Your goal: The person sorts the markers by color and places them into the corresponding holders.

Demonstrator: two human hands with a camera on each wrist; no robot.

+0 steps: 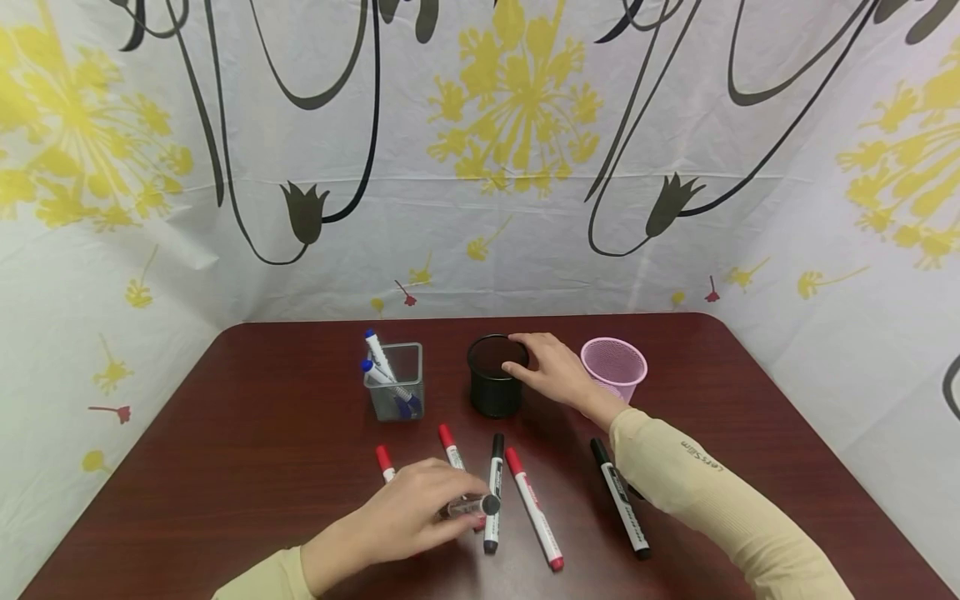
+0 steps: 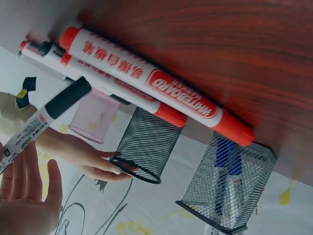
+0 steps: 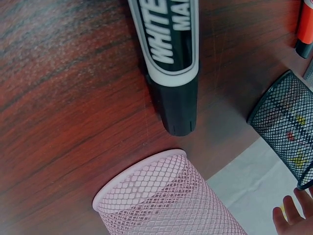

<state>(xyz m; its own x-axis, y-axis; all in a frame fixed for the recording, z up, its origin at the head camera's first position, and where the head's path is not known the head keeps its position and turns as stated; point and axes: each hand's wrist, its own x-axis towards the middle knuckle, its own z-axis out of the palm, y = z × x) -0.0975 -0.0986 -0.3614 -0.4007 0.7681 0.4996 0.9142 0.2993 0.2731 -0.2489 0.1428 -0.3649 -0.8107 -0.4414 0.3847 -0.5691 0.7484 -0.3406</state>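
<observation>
My left hand [image 1: 408, 508] holds a black-capped whiteboard marker [image 2: 44, 117] above the table, its dark end facing the camera in the head view. Below and around that hand lie a red marker [image 1: 534, 510], a black-capped marker [image 1: 496, 479] and two more red ones, partly covered by it. My right hand [image 1: 555, 369] reaches to a round black mesh pen cup [image 1: 495, 396]; its spread fingertips are right at the rim, the thumb over the opening. Beneath the right forearm lies another black whiteboard marker [image 3: 178, 105].
A grey square mesh holder [image 1: 386, 408] with blue-capped markers [image 1: 380, 356] stands left of the black cup. A pink mesh cup [image 1: 615, 367] stands just right, behind the right wrist. Patterned white cloth [image 1: 480, 275] hangs behind the dark red table [image 1: 247, 458].
</observation>
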